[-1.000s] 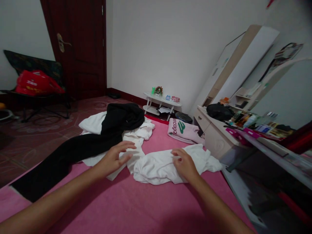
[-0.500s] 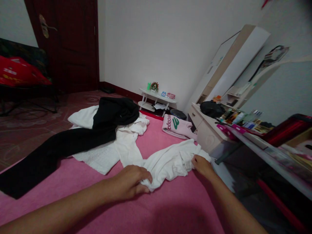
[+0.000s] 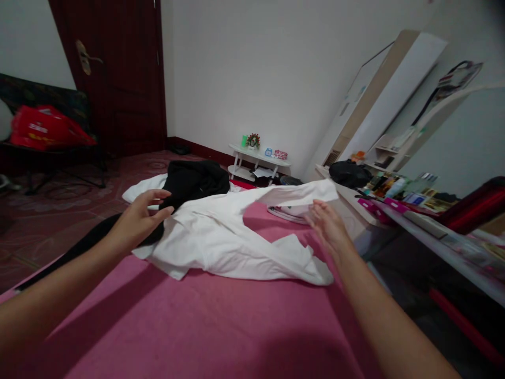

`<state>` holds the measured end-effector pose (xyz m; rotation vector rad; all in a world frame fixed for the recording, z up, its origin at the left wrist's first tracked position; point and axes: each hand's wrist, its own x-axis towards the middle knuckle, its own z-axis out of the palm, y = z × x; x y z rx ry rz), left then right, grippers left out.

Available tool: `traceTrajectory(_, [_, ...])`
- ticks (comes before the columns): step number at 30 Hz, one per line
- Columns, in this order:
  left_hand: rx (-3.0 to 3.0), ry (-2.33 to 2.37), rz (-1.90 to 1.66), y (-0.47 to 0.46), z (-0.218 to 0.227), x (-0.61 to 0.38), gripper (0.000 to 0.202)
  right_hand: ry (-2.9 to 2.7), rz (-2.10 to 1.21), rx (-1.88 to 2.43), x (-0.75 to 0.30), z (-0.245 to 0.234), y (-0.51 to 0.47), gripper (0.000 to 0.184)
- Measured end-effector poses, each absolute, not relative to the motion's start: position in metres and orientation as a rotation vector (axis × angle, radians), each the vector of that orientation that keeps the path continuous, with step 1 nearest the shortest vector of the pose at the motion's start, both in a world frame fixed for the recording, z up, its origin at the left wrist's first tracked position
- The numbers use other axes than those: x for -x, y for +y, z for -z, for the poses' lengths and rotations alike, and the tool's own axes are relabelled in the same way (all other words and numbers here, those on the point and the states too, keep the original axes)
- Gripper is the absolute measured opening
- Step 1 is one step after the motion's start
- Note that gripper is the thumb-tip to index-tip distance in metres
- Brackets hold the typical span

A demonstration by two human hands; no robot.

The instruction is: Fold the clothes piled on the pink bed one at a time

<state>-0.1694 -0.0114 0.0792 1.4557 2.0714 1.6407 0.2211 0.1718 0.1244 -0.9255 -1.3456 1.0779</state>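
Note:
A white garment (image 3: 221,242) lies spread across the pink bed cover (image 3: 205,326), its far edge lifted in the air towards the right. My left hand (image 3: 140,221) hovers at the garment's left end with fingers apart, holding nothing. My right hand (image 3: 329,226) is raised just under the lifted right edge, fingers splayed, not gripping the cloth. Behind the garment a black piece of clothing (image 3: 195,181) lies over another white cloth (image 3: 144,187). A pink folded garment (image 3: 290,213) peeks out beneath the lifted edge.
A white dresser (image 3: 347,202) with a black bag (image 3: 349,173) and several bottles stands right of the bed. A small white table (image 3: 260,158) sits by the far wall. A dark door (image 3: 118,73) and a chair with a red bag (image 3: 43,129) are at the left.
Both hands gripped the crumpled white garment's ends, then flung it outward and let go. It now lies unfolded and partly airborne, covering the other clothes.

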Motion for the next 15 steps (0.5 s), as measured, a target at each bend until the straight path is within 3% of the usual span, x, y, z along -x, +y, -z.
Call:
traceTrajectory(4, [-1.875,2.049,-1.337,-0.017,-0.049,0.18,0.036,-1.855,-1.131,1.165,-0.212,-0.063,0.149,0.032])
traceTrajectory(7, [-2.136,1.841,-1.17,-0.021,-0.038,0.16,0.028,-2.199,-1.04,1.111,-0.213,-0.033,0.131,0.034])
traceTrajectory(11, [-2.323,1.705,-1.055,-0.01,-0.036,0.123,0.031,-2.3,-0.79,1.143,-0.213,-0.025,0.124,0.032])
traceTrajectory(15, [-2.419,1.624,-0.909,0.013,-0.037,0.092,0.043,-2.415,-0.8,1.169,-0.213,-0.029,0.12,0.031])
